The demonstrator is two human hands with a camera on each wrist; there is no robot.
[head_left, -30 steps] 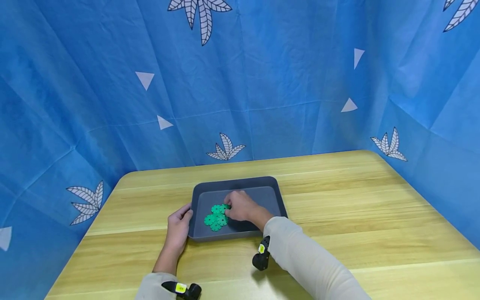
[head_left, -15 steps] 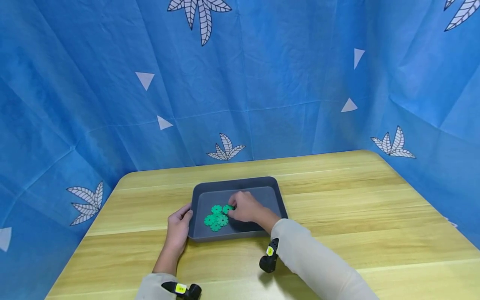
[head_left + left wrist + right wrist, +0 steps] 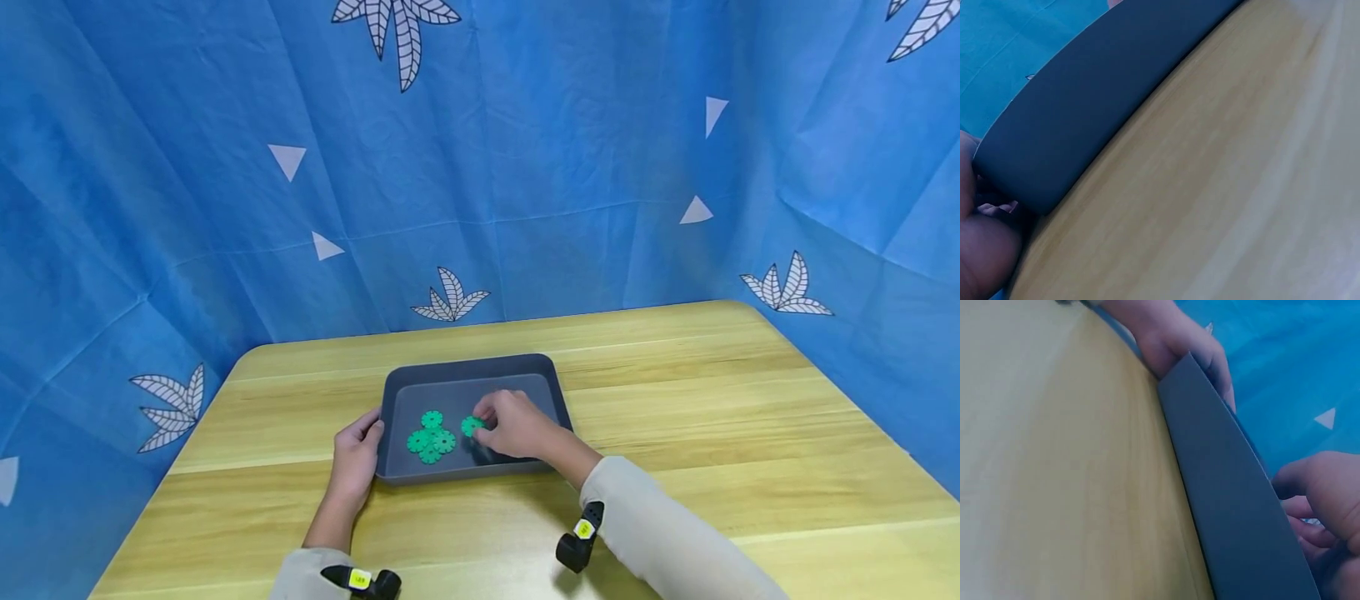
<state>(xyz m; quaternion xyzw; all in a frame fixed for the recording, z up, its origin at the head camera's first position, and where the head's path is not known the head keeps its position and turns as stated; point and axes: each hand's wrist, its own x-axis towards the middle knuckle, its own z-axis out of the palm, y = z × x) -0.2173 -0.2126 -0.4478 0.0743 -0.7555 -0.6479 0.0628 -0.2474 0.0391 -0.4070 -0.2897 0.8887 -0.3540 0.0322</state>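
The right hand (image 3: 517, 427) is inside the tray (image 3: 471, 364), and its curled fingers pinch one green disc (image 3: 472, 426) at the disc's 3 o'clock edge. The fingertips themselves are hidden behind the knuckles in the head view. In the right wrist view the tray wall (image 3: 1235, 506) hides the disc fully, and only bent fingers (image 3: 1319, 487) show above the wall. The disc lies flat near the tray's middle. It is round with notches at the edge, so it has no long axis.

At 9 o'clock from this disc, a little apart, lie four more discs (image 3: 430, 437) in a cluster; they touch or overlap, but which lies on top is hard to tell.

The left hand (image 3: 357, 456) holds the tray's corner at 8 o'clock, with the thumb on the rim and the other fingers bent at the outside wall. In the left wrist view only a blurred part of this hand (image 3: 982, 247) shows at the frame's edge, beside the dark wall (image 3: 1085, 106).

The tray's long axis goes from 9 to 3 o'clock on the table (image 3: 712, 400).

Each wrist camera (image 3: 577, 546) has a small yellow label (image 3: 582, 528); its writing is too small to read.
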